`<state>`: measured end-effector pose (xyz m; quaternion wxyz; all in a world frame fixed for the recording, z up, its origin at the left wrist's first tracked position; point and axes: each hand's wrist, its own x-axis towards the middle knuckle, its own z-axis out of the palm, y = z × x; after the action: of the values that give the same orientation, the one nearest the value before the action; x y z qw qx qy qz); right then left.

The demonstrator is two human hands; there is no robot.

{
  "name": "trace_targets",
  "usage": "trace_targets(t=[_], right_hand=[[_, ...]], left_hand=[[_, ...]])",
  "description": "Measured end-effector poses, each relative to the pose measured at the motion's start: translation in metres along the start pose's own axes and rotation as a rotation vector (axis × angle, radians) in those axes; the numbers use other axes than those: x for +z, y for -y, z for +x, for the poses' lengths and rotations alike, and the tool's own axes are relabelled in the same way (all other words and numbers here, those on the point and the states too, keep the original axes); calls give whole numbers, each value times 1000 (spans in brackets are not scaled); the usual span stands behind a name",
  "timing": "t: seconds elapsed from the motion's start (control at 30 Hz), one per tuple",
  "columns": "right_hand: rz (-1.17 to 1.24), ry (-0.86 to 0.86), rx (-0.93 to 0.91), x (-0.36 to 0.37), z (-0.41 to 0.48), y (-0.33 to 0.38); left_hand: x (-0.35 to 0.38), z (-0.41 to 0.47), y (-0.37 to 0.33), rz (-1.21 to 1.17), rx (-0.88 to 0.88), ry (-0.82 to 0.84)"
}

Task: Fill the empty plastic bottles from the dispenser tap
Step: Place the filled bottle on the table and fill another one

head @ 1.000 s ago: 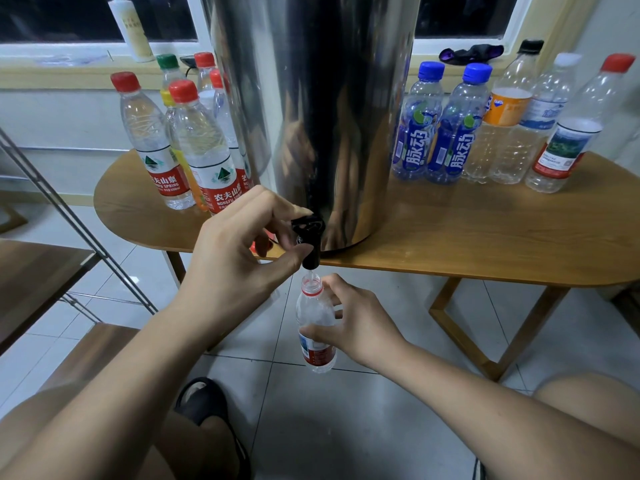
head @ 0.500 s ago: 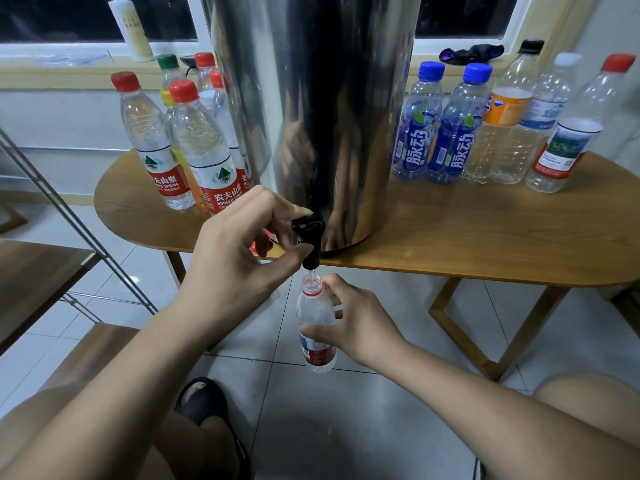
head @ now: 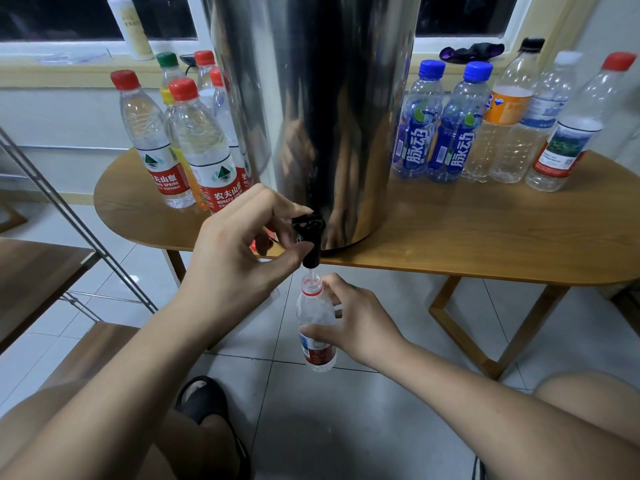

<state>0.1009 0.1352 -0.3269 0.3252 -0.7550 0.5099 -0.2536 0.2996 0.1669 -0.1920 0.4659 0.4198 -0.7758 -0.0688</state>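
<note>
Capped bottles [head: 204, 157] stand near the tabletop's [head: 485, 233] left end, beside the steel dispenser [head: 311, 116], which sits at the front edge. The left hand [head: 239, 251] pinches the black tap [head: 310, 233] between thumb and fingers, just past that edge. Below the tap, off the tabletop, the right hand [head: 356, 323] grips an uncapped bottle [head: 317, 323] upright with its mouth under the spout; more bottles [head: 512, 140] stand toward the back right.

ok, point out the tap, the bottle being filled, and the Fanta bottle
tap [head: 311, 234]: head view, black valve body
bottle being filled [head: 315, 308]: head view, clear shoulder above the label
Fanta bottle [head: 507, 107]: head view, orange label
</note>
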Motion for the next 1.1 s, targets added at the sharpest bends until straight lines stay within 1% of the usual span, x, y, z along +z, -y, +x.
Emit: trace_targets(t=[0.57,1.1], right_hand=[[-30,2,-6,-1,0,1],[-10,5,-6,-1,0,1]], left_hand=[[0,0,1,8,-7,3],[0,0,1,-3,-3,4]])
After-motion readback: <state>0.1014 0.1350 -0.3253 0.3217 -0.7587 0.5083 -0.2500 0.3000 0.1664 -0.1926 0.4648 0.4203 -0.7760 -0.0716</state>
